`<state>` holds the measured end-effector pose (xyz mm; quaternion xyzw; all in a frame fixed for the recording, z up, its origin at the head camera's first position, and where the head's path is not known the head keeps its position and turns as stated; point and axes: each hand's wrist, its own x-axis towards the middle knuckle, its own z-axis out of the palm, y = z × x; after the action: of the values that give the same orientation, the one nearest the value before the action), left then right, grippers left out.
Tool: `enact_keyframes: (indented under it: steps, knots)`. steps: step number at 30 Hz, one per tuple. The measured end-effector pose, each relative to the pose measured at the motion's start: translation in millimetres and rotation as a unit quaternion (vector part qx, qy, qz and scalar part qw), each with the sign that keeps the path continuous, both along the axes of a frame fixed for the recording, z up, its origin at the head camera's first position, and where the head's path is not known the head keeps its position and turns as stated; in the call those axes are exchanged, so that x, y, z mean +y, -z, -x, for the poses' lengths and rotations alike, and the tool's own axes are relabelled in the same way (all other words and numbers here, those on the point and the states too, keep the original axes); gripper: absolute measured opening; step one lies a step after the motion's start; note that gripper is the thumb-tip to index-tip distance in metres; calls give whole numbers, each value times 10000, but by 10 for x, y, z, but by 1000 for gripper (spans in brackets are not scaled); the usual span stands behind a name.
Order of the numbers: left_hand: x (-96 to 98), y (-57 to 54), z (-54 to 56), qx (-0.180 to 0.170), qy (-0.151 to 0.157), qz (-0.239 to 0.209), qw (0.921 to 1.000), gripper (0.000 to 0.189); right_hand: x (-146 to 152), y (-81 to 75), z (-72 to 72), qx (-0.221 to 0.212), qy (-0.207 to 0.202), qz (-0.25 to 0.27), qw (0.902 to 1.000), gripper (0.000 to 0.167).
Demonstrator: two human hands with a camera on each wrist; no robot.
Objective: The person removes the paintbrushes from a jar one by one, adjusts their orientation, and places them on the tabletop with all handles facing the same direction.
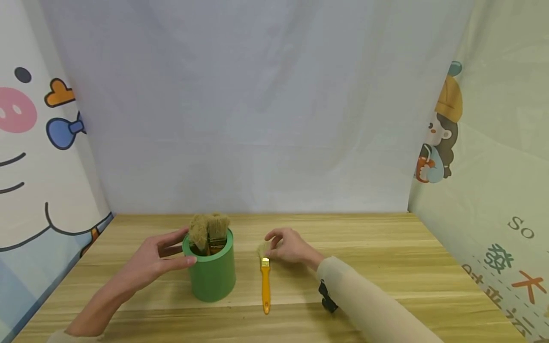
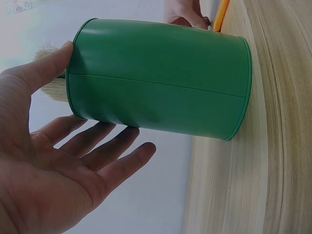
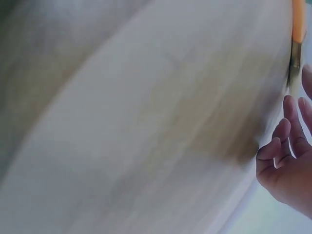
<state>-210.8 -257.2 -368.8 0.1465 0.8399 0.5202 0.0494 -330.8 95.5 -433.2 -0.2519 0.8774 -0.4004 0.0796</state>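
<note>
A green can [image 1: 213, 281] stands upright on the wooden table, holding several brushes [image 1: 218, 226] with their pale bristles upward. My left hand [image 1: 150, 259] grips the can near its top, thumb at the rim and fingers along the far side; the left wrist view shows thumb and fingers [image 2: 87, 139] on either side of it. To the can's right lies a paintbrush [image 1: 266, 286] with a yellow-orange handle toward me and bristles pointing away. Beside those bristles is my right hand [image 1: 289, 245], its fingers loosely bent. In the right wrist view, nothing shows between the fingers [image 3: 290, 109].
The wooden table [image 1: 369, 267] runs back to a pale grey curtain [image 1: 257, 105]. Printed cloth panels with cartoon figures hang at the left and right sides. A dark device [image 1: 327, 297] is strapped at my right wrist.
</note>
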Motion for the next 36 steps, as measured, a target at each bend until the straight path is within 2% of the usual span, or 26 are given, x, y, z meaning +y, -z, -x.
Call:
enact_keyframes:
  steps: [7, 22, 29, 32, 36]
  knots:
    - [-6, 0, 4, 8, -28, -11, 10000, 83, 28, -29, 20, -71, -48, -199, 9998, 38]
    - [-14, 19, 22, -77, -15, -68, 9999, 83, -14, -66, 6, 0, -233, -256, 9994, 37]
    - [-5, 21, 26, -27, 9, -87, 10000, 83, 15, -62, 17, 83, -144, -402, 9991, 38]
    - [-5, 20, 28, -39, 5, -67, 10000, 84, 59, -103, 9, 150, -41, -446, 9989, 39]
    - [-6, 23, 29, -31, -16, -48, 10000, 84, 138, -227, -21, 351, -54, -259, 9990, 37]
